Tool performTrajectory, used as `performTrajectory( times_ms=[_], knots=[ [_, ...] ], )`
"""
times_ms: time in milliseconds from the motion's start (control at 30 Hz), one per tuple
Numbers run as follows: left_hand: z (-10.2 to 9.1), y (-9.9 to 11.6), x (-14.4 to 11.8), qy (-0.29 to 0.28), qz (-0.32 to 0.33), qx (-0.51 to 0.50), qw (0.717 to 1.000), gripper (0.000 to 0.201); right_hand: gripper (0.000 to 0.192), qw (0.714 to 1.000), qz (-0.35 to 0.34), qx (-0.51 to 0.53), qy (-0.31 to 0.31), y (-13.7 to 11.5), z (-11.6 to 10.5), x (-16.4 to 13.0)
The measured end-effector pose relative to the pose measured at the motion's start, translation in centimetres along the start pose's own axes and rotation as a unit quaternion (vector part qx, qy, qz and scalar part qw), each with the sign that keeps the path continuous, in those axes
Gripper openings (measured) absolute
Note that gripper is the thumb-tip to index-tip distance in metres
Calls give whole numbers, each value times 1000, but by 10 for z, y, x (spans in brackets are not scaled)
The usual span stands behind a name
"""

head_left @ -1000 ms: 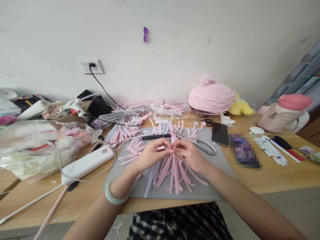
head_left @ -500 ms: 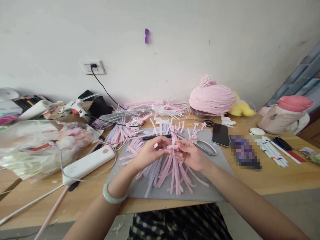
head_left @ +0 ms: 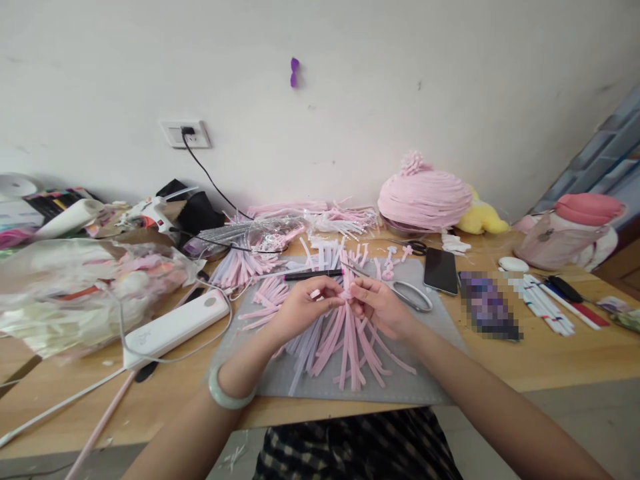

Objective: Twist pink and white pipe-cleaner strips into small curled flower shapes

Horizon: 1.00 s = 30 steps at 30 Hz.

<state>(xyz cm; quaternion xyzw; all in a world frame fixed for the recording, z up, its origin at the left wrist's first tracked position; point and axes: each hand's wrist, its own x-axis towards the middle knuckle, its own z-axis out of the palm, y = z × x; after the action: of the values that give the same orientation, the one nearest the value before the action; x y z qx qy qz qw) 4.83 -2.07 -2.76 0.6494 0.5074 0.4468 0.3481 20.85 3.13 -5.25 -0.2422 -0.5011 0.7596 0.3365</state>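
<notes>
A small pink strip [head_left: 345,293] is sitting in the centre of the frame, pinched between both hands just above the mat. The left hand [head_left: 300,308] is closing thumb and fingers on its left end, and the right hand [head_left: 379,307] is clamping its fingertips on the right end, so the two hands are meeting tip to tip; the piece looks to be folded or knotted there, though it is too small to tell which. Holding it raised is keeping it clear of the loose strips [head_left: 345,347] fanning out below on the grey mat [head_left: 440,373], which are lying just under the hands, within easy reach.

Just above the hands, a dark pen [head_left: 313,274] and scissors [head_left: 405,292] are lying on the mat's upper edge, near at hand. Right of the mat, a phone [head_left: 441,269] is lying flat on the table [head_left: 550,353]. Centre left, a white power strip [head_left: 175,327] is lying beside a plastic bag [head_left: 75,293]. In the upper right of the table, a pink coiled dome [head_left: 424,197] is standing against the wall, and more pink strips are heaped to its left.
</notes>
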Motion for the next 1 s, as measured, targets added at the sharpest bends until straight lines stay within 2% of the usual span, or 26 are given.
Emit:
performTrajectory(
  times_ms=[133, 233, 367, 467, 533, 600, 633, 700, 767, 833, 933, 1000],
  knots=[
    [1, 1, 0, 9, 17, 30, 999, 15, 23, 994, -35, -103, 5, 1, -1, 0],
    [0, 3, 1, -9, 29, 55, 998, 12, 24, 983, -64, -173, -1, 0, 1, -1],
    [1, 5, 1, -35, 7, 85, 996, 15, 23, 973, -110, -201, 17, 2, 6, -1],
    [2, 4, 1, -28, -3, 104, 994, 9, 22, 980, -125, -141, 58, 3, 9, -1],
    [-1, 1, 1, -13, -1, 119, 993, 7, 22, 987, -128, -28, 94, 0, 8, 1],
    [-5, -3, 2, 5, 0, 129, 992, 11, 25, 980, -130, 83, 126, -5, 4, 3],
    [-7, -4, 2, 12, 0, 126, 992, 13, 27, 975, -133, 106, 140, -7, 1, 4],
    [-10, -6, 4, 24, -3, 88, 996, 14, 27, 973, -148, 69, 165, -10, -4, 4],
    [-9, -7, 5, 26, -14, 6, 1000, 19, 25, 975, -147, -25, 162, -9, -4, 4],
    [-5, -6, 6, 14, -44, -91, 995, 30, 24, 979, -125, -97, 130, -5, -1, 3],
    [2, -6, 6, -2, -89, -201, 976, 43, 25, 984, -91, -132, 72, 0, 6, 0],
    [6, -7, 6, 15, -92, -251, 963, 45, 24, 985, -78, -148, 45, 1, 9, -1]
  ],
)
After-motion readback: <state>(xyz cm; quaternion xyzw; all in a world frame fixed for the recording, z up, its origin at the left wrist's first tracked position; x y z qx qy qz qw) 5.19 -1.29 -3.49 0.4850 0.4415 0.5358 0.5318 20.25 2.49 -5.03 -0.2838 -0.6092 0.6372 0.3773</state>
